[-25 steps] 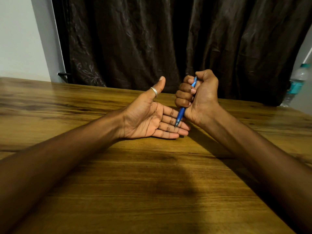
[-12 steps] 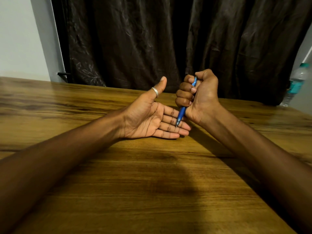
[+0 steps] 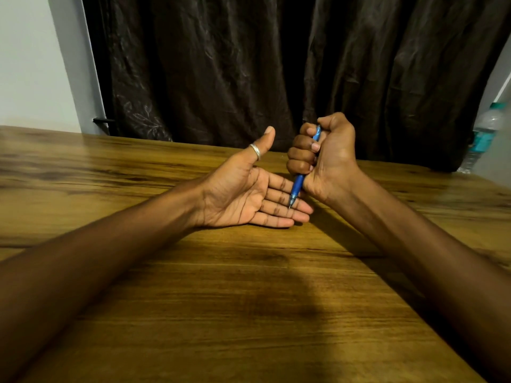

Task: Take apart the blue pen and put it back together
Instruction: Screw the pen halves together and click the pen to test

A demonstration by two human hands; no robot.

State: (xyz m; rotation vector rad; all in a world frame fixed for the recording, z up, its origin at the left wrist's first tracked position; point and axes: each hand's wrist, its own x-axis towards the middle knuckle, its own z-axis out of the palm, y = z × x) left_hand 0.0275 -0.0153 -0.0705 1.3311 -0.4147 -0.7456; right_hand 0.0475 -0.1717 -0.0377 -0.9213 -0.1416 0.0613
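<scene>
My right hand is closed in a fist around the blue pen, which stands nearly upright with its tip pointing down. The thumb sits on the pen's top end. The metal tip rests against the fingers of my left hand. That hand lies palm up on the wooden table, fingers spread flat, thumb raised with a silver ring on it. Most of the pen's barrel is hidden inside the fist.
A dark curtain hangs behind the table's far edge. A clear water bottle with a teal label stands at the far right. A white wall is at the left.
</scene>
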